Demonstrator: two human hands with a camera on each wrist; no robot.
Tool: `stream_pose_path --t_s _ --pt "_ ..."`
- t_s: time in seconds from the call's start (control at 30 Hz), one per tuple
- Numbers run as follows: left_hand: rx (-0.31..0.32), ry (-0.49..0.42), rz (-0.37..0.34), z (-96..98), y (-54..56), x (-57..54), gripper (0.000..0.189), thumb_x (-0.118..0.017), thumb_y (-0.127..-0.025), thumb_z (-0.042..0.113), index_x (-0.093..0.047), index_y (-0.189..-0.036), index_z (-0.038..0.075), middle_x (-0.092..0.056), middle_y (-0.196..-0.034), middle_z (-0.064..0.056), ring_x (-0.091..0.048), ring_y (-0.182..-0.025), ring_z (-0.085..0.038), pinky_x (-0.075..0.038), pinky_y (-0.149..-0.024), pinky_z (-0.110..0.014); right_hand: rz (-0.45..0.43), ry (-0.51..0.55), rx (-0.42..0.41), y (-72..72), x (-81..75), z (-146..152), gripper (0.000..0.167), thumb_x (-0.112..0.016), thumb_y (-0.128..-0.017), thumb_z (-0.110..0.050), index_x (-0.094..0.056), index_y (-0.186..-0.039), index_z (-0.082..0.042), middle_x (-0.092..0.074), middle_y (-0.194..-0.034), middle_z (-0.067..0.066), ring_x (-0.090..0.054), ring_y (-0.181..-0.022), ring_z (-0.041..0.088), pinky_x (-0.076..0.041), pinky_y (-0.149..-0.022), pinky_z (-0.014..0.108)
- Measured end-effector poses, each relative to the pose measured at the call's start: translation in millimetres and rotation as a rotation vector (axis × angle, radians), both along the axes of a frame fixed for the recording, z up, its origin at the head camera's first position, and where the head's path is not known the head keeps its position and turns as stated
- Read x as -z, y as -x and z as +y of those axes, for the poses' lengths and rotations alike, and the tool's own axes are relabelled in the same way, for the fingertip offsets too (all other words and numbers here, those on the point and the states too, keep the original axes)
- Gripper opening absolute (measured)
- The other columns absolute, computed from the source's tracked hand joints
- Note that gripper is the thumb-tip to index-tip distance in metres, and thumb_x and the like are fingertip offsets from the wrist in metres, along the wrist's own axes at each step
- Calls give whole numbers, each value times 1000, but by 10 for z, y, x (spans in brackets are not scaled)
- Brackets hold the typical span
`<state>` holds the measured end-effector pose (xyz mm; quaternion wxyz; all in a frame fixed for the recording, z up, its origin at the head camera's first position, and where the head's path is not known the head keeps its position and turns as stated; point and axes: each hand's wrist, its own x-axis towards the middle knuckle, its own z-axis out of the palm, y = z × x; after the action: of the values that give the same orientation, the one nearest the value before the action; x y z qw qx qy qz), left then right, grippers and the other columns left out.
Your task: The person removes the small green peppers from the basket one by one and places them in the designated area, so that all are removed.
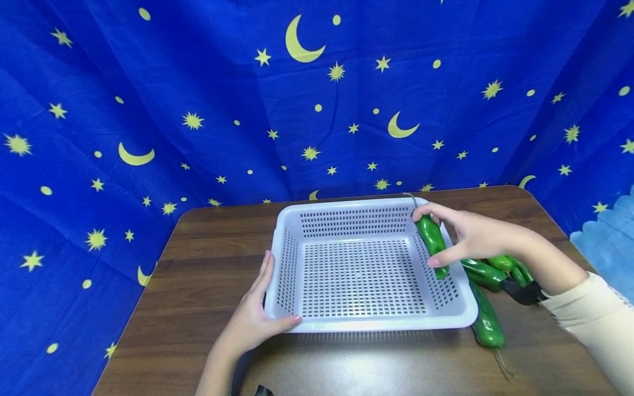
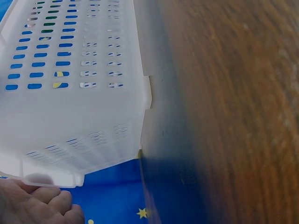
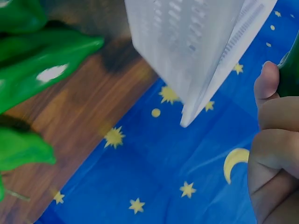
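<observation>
A long green pepper (image 1: 432,239) with a thin stem is pinched between the thumb and fingers of my right hand (image 1: 468,234). It hangs over the right side of a white perforated plastic basket (image 1: 376,325). In the right wrist view only a dark green sliver of this pepper (image 3: 290,74) shows beside the curled fingers. My left hand (image 1: 252,313) grips the basket's left rim, thumb over the near corner. From the left wrist, curled fingers (image 2: 60,203) appear under the rim. The basket's visible floor holds nothing.
Several more green peppers (image 1: 487,319) lie on the brown wooden table (image 1: 218,247), right of the basket and partly under my right forearm. Behind the table hangs a blue curtain (image 1: 223,66) with yellow moons and stars.
</observation>
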<state>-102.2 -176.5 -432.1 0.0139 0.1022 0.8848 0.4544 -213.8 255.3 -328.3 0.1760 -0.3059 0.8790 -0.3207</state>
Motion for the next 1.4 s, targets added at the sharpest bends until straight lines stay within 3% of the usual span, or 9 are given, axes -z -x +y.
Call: stream_pose_path --t_s 0.13,0.37,0.93,1.4 --pt "1 3 -1 3 6 7 126 -89 -69 42 -4 -160 25 5 -168 1 -11 -153 -39 -20 -117 -61 -38 55 14 -48 -6 149 72 -85 -78 -26 -39 -134 -22 -53 -102 13 -58 -78 14 -54 -56 28" --pt "1 1 -27 2 0 -23 125 -89 -71 39 -3 -160 25 6 -168 4 -9 -153 -38 -19 -118 -61 -23 63 55 -105 3 409 73 -83 -80 -18 -36 -136 -17 -50 -98 13 -55 -66 10 -49 -49 26" --pt "-8 -7 -31 11 3 -18 125 -90 -70 37 -4 -160 27 5 -168 6 -9 -154 -34 -17 -119 -59 -30 5 145 -324 212 782 75 -82 -82 -19 -33 -139 -20 -50 -98 13 -55 -76 13 -52 -55 28" --pt "12 4 3 -17 18 21 126 -88 -70 42 -3 -161 25 5 -168 1 -11 -153 -39 -21 -116 -63 -166 44 118 -468 442 1015 74 -74 -88 -10 -25 -144 -16 -45 -110 22 -60 -77 13 -54 -55 31"
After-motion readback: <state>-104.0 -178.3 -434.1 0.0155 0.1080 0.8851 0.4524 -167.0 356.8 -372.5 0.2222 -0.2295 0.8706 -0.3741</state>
